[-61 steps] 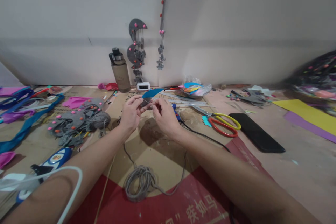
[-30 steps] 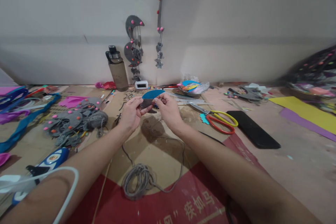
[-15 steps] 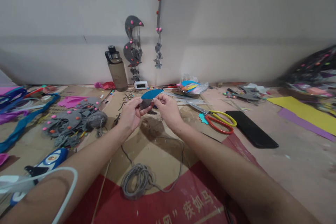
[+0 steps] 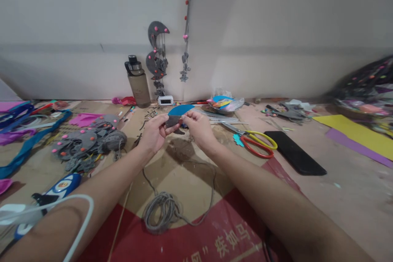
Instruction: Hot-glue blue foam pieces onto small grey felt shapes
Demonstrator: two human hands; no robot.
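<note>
In the head view, my left hand (image 4: 155,131) pinches the left edge of a small grey felt piece (image 4: 172,121). My right hand (image 4: 199,126) grips the same piece from the right, its fingertips close together. Behind the grey part rises a rounded blue felt piece (image 4: 180,109), held along with it; whether the two are joined I cannot tell. A dark grey scrap (image 4: 179,132) shows just under the fingers. Below my hands lies a loose coil of grey cord (image 4: 159,212), one strand looping up to the right.
Red-and-yellow-handled scissors (image 4: 259,143) and a black phone (image 4: 294,152) lie to the right. A blue hot glue gun (image 4: 63,186) with a white cable is by my left forearm. Grey felt pieces with pompoms (image 4: 89,141) and a bottle (image 4: 139,86) stand left.
The whole view has shifted slightly, with the scene sitting a little lower and to the right. Both hands keep the same hold on the felt.
</note>
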